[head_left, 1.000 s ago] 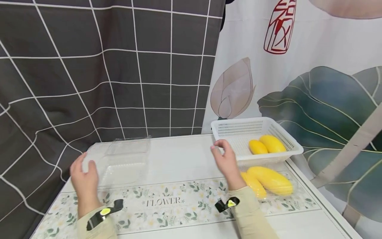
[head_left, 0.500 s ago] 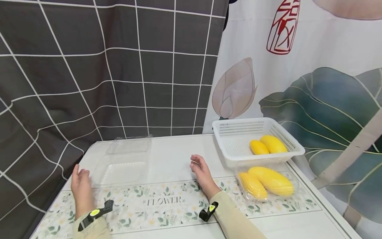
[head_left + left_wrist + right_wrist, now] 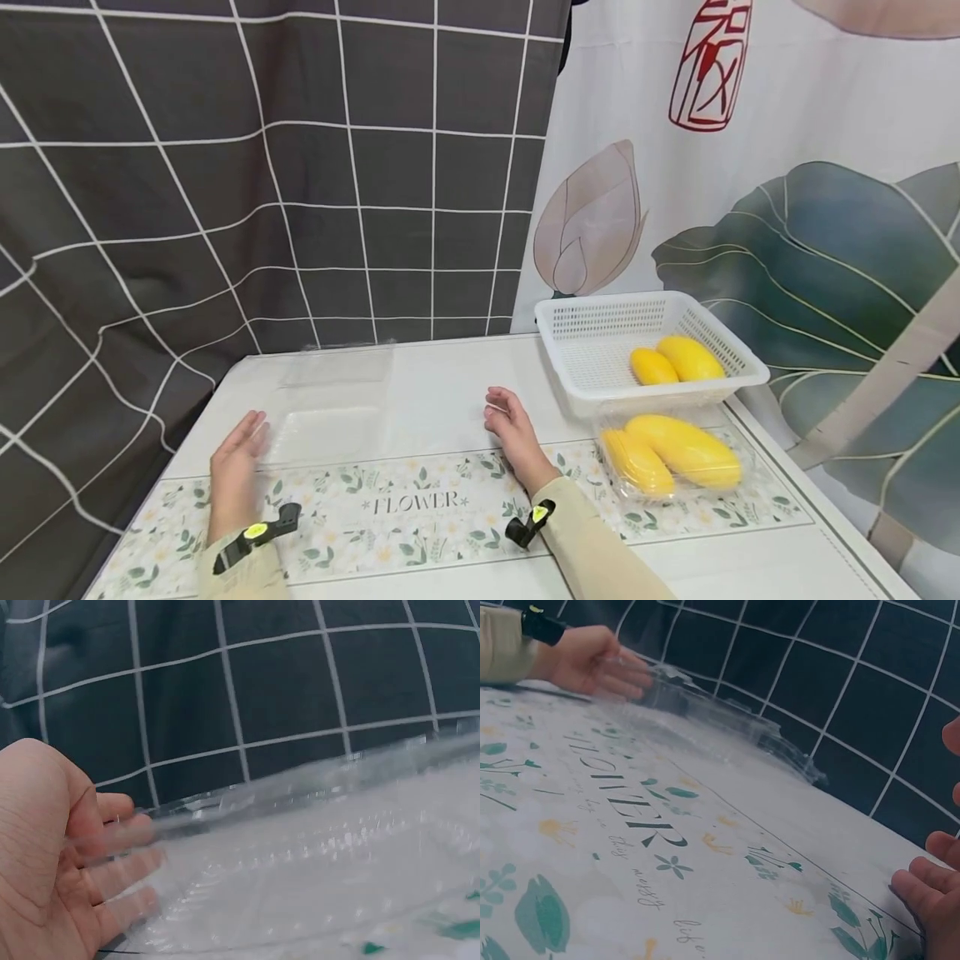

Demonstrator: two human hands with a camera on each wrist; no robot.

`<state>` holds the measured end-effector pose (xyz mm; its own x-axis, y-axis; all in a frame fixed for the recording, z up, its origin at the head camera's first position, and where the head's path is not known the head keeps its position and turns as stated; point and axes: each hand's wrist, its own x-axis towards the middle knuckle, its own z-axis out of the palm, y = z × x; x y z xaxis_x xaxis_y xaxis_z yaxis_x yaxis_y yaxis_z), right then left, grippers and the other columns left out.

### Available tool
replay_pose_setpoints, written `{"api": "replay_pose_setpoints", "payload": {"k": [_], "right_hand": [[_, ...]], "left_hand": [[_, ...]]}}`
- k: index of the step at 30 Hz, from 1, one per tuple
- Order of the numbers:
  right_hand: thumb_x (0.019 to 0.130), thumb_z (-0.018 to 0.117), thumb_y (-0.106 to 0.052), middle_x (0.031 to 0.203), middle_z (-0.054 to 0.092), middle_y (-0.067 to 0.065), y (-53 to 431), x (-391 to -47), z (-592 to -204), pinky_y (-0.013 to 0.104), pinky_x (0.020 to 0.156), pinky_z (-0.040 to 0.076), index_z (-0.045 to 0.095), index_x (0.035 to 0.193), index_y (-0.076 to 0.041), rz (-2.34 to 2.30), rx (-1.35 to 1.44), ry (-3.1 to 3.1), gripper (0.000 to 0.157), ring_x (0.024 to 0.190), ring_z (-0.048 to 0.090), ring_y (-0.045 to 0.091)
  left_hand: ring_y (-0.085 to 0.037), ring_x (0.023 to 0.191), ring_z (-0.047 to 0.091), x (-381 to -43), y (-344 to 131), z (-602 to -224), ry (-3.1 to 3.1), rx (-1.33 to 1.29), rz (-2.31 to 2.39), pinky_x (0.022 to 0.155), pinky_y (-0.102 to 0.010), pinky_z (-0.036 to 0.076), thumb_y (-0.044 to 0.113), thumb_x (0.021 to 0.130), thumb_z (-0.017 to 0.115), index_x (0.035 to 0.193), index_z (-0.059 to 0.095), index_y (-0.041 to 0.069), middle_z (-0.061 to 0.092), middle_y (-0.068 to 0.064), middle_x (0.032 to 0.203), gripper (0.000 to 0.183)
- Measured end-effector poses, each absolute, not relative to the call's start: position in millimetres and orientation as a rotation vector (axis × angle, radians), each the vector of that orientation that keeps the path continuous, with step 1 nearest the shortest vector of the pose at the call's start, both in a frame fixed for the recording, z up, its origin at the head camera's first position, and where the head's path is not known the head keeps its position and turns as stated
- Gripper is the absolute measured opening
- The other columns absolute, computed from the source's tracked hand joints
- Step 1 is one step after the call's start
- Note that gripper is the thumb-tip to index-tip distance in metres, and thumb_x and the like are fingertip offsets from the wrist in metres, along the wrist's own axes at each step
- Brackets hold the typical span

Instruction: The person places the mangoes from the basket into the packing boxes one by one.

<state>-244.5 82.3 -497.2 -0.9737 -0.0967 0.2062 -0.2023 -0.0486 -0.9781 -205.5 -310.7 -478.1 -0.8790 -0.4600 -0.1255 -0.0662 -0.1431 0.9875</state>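
Note:
An opened clear plastic clamshell box (image 3: pixel 326 435), its lid (image 3: pixel 337 367) folded back, lies at the left of the table. My left hand (image 3: pixel 238 467) is at its left side, fingers extended. In the left wrist view, those fingers (image 3: pixel 124 874) overlap the box's clear edge. My right hand (image 3: pixel 516 437) hovers near the middle of the table, fingers loosely bent and holding nothing. To its right sits a second clear box (image 3: pixel 609 475) with two yellow mango-like fruits (image 3: pixel 686 450) inside.
A white perforated basket (image 3: pixel 592 354) with two smaller yellow mango-like fruits (image 3: pixel 690 358) stands at the back right, behind the filled box. A flower-print strip (image 3: pixel 420 533) crosses the white table. A dark checked curtain (image 3: pixel 390 183) hangs behind.
My right hand has come left from beside the basket to the middle. My left hand dropped back, then moved right, and the opened box has shifted slightly right with it.

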Motion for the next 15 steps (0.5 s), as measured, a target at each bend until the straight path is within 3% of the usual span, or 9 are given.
{"api": "replay_pose_setpoints", "payload": {"k": [5,10,15], "right_hand": [[0.095,0.05,-0.018,0.138,0.036,0.02,85.0,-245.1,-498.0,0.04,0.095,0.043,0.035,0.137,-0.006,2.194,0.349,-2.136,0.046,0.124,0.04,0.035],[0.095,0.049,-0.018,0.139,0.035,0.02,89.1,-248.5,-501.1,0.04,0.095,0.043,0.034,0.138,-0.007,2.189,0.347,-2.135,0.047,0.124,0.039,0.036],[0.094,0.051,-0.021,0.137,0.039,0.017,90.8,-249.6,-501.7,0.038,0.094,0.044,0.038,0.136,-0.009,2.184,0.312,-2.13,0.046,0.123,0.041,0.033]], "left_hand": [[-0.016,0.135,0.025,-207.9,-288.0,-475.2,-2.062,0.55,-2.091,0.111,-0.046,0.012,0.036,0.094,0.048,0.144,0.03,0.03,0.028,0.009,0.147,0.053],[-0.02,0.137,0.018,-215.3,-260.9,-474.2,-2.238,0.377,-2.109,0.11,-0.05,0.011,0.032,0.097,0.04,0.147,0.019,0.031,0.021,0.007,0.15,0.054],[-0.025,0.135,0.022,-221.8,-238.5,-476.0,-2.374,0.204,-2.049,0.109,-0.05,0.015,0.03,0.097,0.04,0.147,0.018,0.025,0.026,-0.003,0.149,0.055]]}}
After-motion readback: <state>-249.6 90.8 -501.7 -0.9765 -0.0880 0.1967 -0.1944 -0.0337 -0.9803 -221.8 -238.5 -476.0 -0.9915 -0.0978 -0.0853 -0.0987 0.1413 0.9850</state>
